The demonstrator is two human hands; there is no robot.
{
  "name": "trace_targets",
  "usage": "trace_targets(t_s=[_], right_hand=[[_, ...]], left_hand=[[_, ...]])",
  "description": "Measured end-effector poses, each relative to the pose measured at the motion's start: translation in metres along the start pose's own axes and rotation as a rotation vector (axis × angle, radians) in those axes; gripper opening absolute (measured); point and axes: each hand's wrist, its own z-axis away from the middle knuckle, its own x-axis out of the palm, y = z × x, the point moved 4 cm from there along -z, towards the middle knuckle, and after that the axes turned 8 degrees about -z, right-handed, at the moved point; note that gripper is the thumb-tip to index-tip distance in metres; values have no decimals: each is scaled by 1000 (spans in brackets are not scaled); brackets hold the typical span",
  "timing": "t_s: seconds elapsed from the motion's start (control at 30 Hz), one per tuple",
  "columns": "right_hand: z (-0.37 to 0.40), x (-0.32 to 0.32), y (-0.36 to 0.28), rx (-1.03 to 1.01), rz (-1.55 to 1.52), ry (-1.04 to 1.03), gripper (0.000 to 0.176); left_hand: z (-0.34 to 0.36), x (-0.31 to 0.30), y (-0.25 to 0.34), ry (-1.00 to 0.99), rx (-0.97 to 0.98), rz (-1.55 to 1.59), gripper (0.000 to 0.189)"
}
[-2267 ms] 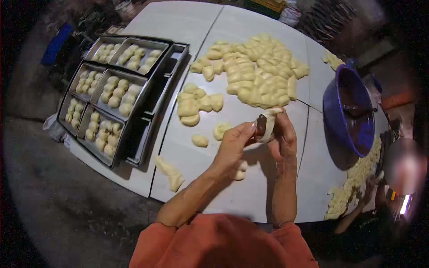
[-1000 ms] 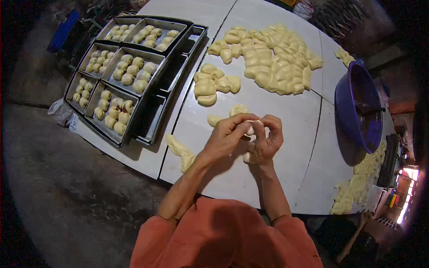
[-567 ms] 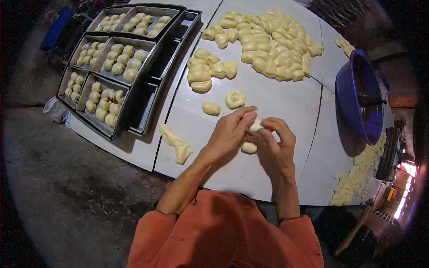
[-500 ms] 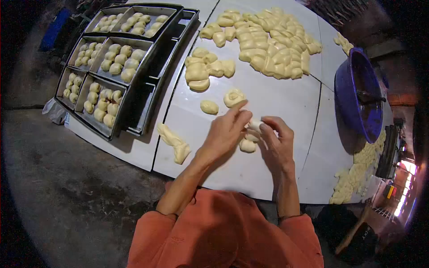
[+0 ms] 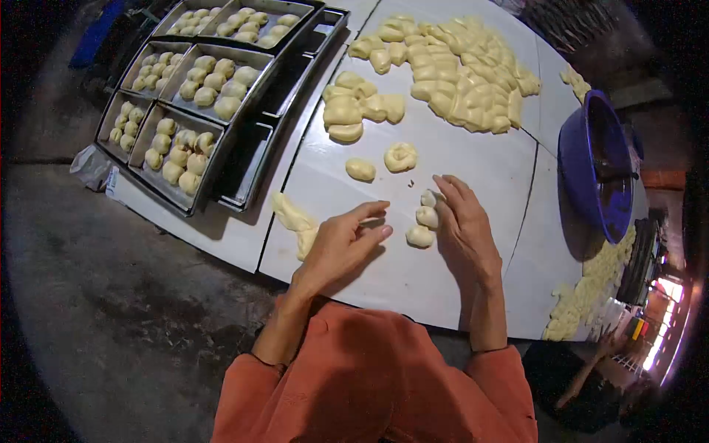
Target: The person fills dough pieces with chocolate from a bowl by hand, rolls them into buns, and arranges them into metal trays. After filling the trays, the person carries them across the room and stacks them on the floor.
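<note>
Three small dough balls (image 5: 426, 216) sit in a short row on the white table (image 5: 473, 170). Along their right side is my right hand (image 5: 467, 225), fingers stretched out, fingertips right by the farthest ball. My left hand (image 5: 347, 242) hovers to the left of the row, thumb and fingers apart with nothing between them. Just beyond the hands lie an oval dough piece (image 5: 360, 170) and a flattened dough round with a dimpled middle (image 5: 400, 157). A twisted strip of dough (image 5: 294, 221) rests behind my left hand, partly covered by it.
Metal trays (image 5: 225, 164) of dough balls stand stacked at the left. A large spread of dough pieces (image 5: 473, 77) and a smaller cluster (image 5: 360, 108) lie at the back. A purple basin (image 5: 572, 159) stands at the right, with more dough (image 5: 587, 292) near the right edge.
My hands have parted; the left has drawn back to the left, off the dough. The pale piece between my fingers now shows as part of the row of balls. The view has shifted slightly.
</note>
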Motion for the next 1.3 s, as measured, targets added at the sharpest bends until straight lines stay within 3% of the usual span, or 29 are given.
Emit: trace_targets(t_s=[0.03,0.17,0.3,0.33,0.4,0.47,0.5,0.6,0.63,0.7,0.73,0.8,0.87,0.9,0.93,0.97,1.0,1.07,1.13,1.17,1.2,1.27,1.3], right_hand=[[-1,3,9,-45,17,-64,47],[11,9,-13,-186,229,-260,64],[17,5,-35,-102,202,-311,61],[18,10,-32,-138,224,-323,59],[19,14,-13,-191,283,-337,55],[18,23,12,-207,289,-248,52],[17,24,21,-209,293,-203,51],[12,23,34,126,-145,-247,37],[8,22,29,132,-182,-237,34],[9,26,12,278,-393,-203,35],[7,30,-1,353,-500,-183,35],[-3,42,-41,293,-577,-156,37],[-15,64,-91,246,-659,-111,39],[-25,78,-118,256,-668,-120,40],[-42,96,-148,85,-703,-126,43],[-55,114,-177,140,-751,-198,46],[-71,134,-200,63,-681,-224,47],[-116,196,-280,43,-554,-324,47],[-152,238,-336,-224,-472,-391,38],[-166,258,-352,-263,-399,-367,39],[-178,278,-368,-258,-526,-366,41],[-194,307,-404,-255,-351,-378,43],[-201,323,-409,-353,-180,-328,46]], left_hand=[[4,-1,1,-18,-8,14,46],[19,-2,-4,-20,14,103,46],[26,-10,-15,-21,110,-18,48],[33,-15,-12,-29,38,86,48],[34,-22,-20,-9,135,-60,49],[42,-37,-9,-63,34,-70,49],[44,-41,-13,-47,76,-58,49],[60,-75,-5,-157,31,-25,50],[68,-92,2,-188,2,-2,51],[77,-129,-9,-144,164,-26,50],[84,-152,-12,-125,243,-40,50],[99,-214,-13,52,310,-88,46],[110,-289,-20,109,96,-106,42],[112,-327,-22,269,172,-173,37],[112,-364,-24,433,253,-232,33],[109,-396,-24,516,271,-444,33],[105,-427,-23,595,285,-654,34],[73,-492,-35,520,519,-1070,41],[52,-516,-45,355,496,-1161,45],[44,-523,-50,270,484,-1207,47],[36,-528,-56,244,502,-1239,48],[23,-537,-67,195,534,-1307,48],[22,-540,-65,168,524,-1308,51]])
